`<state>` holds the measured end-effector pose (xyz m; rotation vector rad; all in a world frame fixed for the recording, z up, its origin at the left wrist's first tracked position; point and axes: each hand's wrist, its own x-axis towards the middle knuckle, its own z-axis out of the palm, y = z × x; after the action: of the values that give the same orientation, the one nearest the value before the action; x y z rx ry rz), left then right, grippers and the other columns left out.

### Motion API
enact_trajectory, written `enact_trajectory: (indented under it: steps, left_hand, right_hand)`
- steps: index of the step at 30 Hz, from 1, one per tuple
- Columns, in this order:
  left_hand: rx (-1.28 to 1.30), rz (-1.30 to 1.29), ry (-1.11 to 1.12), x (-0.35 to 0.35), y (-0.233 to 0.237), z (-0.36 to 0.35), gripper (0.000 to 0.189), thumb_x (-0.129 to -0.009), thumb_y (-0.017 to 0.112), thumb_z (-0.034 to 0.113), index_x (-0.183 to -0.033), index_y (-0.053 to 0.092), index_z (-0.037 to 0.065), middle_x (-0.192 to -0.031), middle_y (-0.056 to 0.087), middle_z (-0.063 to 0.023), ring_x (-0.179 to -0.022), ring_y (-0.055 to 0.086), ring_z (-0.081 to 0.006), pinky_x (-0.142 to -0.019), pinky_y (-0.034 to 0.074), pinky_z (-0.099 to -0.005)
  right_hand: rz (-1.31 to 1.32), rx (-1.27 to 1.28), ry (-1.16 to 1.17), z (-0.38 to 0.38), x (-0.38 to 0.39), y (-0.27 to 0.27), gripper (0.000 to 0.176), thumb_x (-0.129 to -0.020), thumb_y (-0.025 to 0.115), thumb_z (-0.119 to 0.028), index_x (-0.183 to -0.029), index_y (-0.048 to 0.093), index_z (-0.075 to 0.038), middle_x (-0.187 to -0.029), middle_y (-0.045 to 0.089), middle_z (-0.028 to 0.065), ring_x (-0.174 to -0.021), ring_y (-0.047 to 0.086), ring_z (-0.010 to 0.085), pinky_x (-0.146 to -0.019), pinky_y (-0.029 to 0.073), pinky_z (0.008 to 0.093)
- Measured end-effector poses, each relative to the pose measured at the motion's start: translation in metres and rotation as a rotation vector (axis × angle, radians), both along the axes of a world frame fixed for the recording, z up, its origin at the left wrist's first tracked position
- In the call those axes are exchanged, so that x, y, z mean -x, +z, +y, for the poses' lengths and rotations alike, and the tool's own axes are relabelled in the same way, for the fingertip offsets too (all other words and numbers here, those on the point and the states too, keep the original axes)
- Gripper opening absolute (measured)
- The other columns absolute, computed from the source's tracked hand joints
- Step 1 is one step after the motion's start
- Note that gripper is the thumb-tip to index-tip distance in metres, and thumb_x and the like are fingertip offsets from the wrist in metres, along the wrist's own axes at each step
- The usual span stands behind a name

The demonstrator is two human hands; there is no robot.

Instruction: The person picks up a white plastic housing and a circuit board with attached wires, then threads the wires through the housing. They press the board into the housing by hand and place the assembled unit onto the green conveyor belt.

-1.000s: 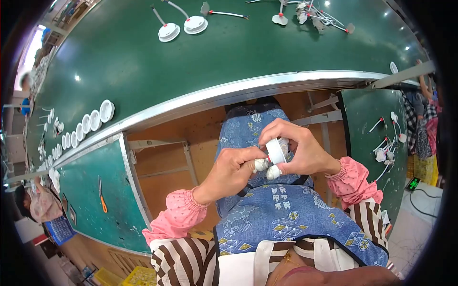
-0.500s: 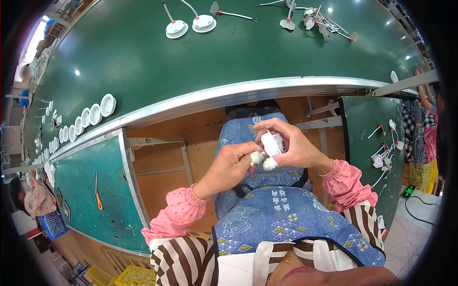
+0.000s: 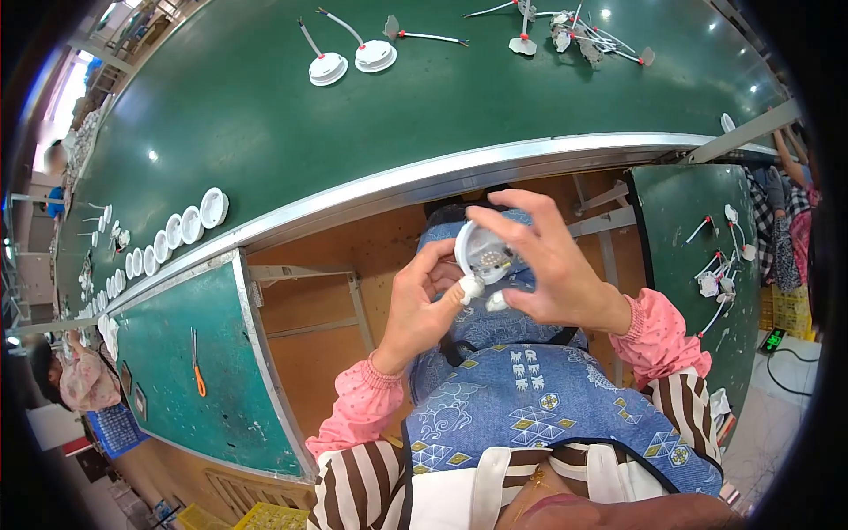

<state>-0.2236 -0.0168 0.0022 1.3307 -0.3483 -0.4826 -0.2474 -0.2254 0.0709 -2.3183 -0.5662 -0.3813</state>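
Observation:
Above the blue apron, my left hand (image 3: 422, 299) grips the rim of a round white cup-like part (image 3: 481, 251), its thumb capped in white. The part is tilted, showing small components inside. My right hand (image 3: 552, 265) is at the part's right side with its fingers spread; its thumb also has a white cover. Whether the right fingertips touch the rim is hard to tell.
A row of white cups (image 3: 214, 208) lines the green table's (image 3: 397, 110) left edge. Two white discs with cables (image 3: 375, 56) and a pile of wired parts (image 3: 590, 44) lie farther back. Orange-handled scissors (image 3: 199, 378) rest on the left side table; wired parts (image 3: 709, 283) lie at right. Co-workers sit at both sides.
The white part has been turned so its hollow inside shows, and it has moved slightly up and left. My right hand has opened wider and lifted. The whole view has shifted slightly.

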Motion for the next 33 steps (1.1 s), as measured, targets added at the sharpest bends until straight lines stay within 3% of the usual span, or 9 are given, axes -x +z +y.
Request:
enact_trajectory:
  steps: [2,3,7,9,16,19,25,30,33]
  left_hand:
    - [0.121,0.143,-0.004,-0.001,0.005,0.0,0.049,-0.094,0.07,0.009,-0.136,0.048,-0.006,-0.107,0.068,-0.0109,-0.095,0.067,-0.0143,-0.073,0.056,-0.0277]
    - [0.166,0.124,-0.028,-0.001,0.004,0.0,0.052,-0.096,0.067,0.007,-0.141,0.043,-0.006,-0.121,0.063,-0.0156,-0.108,0.067,-0.0214,-0.081,0.06,-0.0321]
    - [0.18,0.066,0.044,0.007,0.004,-0.014,0.05,-0.096,0.062,0.001,-0.141,0.042,-0.007,-0.133,0.055,-0.0184,-0.114,0.066,-0.0254,-0.087,0.062,-0.035]
    - [0.198,0.05,0.089,0.013,0.004,-0.02,0.048,-0.096,0.059,-0.002,-0.141,0.043,-0.007,-0.137,0.052,-0.019,-0.116,0.065,-0.0261,-0.087,0.063,-0.0341]
    - [-0.014,0.023,0.313,0.023,0.011,-0.036,0.035,-0.098,0.057,-0.002,-0.133,0.05,-0.007,-0.116,0.066,-0.0128,-0.099,0.068,-0.0153,-0.074,0.062,-0.0275]
    - [-0.045,0.038,0.341,0.02,0.009,-0.038,0.029,-0.099,0.056,-0.001,-0.127,0.053,-0.007,-0.11,0.067,-0.011,-0.09,0.067,-0.0121,-0.067,0.06,-0.0246]
    - [0.035,0.113,0.354,0.015,-0.001,-0.037,0.026,-0.1,0.055,0.0,-0.125,0.055,-0.006,-0.108,0.067,-0.0103,-0.085,0.066,-0.011,-0.063,0.058,-0.0241]
    - [0.044,0.079,0.388,0.017,0.0,-0.042,0.025,-0.1,0.056,0.0,-0.124,0.056,-0.005,-0.109,0.066,-0.0091,-0.085,0.065,-0.0096,-0.06,0.055,-0.0227]
    - [-0.096,-0.044,0.39,0.019,-0.007,-0.042,0.024,-0.1,0.056,0.0,-0.123,0.057,-0.004,-0.108,0.066,-0.0076,-0.089,0.064,-0.0098,-0.069,0.054,-0.0229]
  right_hand:
    - [0.064,-0.147,-0.065,-0.003,0.007,0.0,0.063,-0.066,0.076,0.004,-0.127,0.06,-0.002,-0.116,0.058,0.0177,-0.107,0.059,0.0364,-0.089,0.051,0.0436]
    - [0.009,-0.166,-0.141,-0.003,0.009,-0.007,0.049,-0.067,0.071,0.008,-0.115,0.065,-0.002,-0.106,0.061,0.0163,-0.095,0.063,0.0324,-0.08,0.052,0.0404]
    - [-0.072,-0.224,-0.157,0.002,0.013,-0.024,0.035,-0.068,0.065,0.013,-0.1,0.066,-0.002,-0.084,0.06,0.0125,-0.069,0.061,0.0275,-0.059,0.051,0.035]
    - [-0.104,-0.167,-0.185,0.006,0.011,-0.03,0.032,-0.069,0.065,0.013,-0.098,0.065,-0.001,-0.083,0.058,0.0125,-0.069,0.061,0.0294,-0.059,0.05,0.0372]
    - [-0.108,-0.027,-0.187,0.016,-0.001,-0.027,0.025,-0.07,0.066,0.012,-0.091,0.059,0.0,-0.084,0.053,0.0135,-0.071,0.062,0.0335,-0.059,0.049,0.0431]
    - [-0.134,-0.033,-0.212,0.015,-0.004,-0.034,0.027,-0.072,0.066,0.013,-0.097,0.063,0.002,-0.083,0.055,0.0132,-0.066,0.061,0.03,-0.056,0.05,0.0375]
    - [-0.126,-0.125,-0.294,0.014,-0.003,-0.037,0.038,-0.072,0.07,0.009,-0.108,0.063,0.0,-0.092,0.058,0.0151,-0.081,0.064,0.0343,-0.066,0.052,0.0406]
    - [0.194,-0.235,-0.201,0.01,-0.005,-0.03,0.032,-0.078,0.065,0.005,-0.11,0.063,0.0,-0.097,0.061,0.0163,-0.086,0.065,0.0365,-0.07,0.052,0.0422]
    - [0.266,-0.233,-0.135,0.005,-0.009,-0.026,0.028,-0.081,0.061,0.003,-0.108,0.062,0.0,-0.098,0.064,0.0169,-0.087,0.065,0.0381,-0.071,0.051,0.0435]
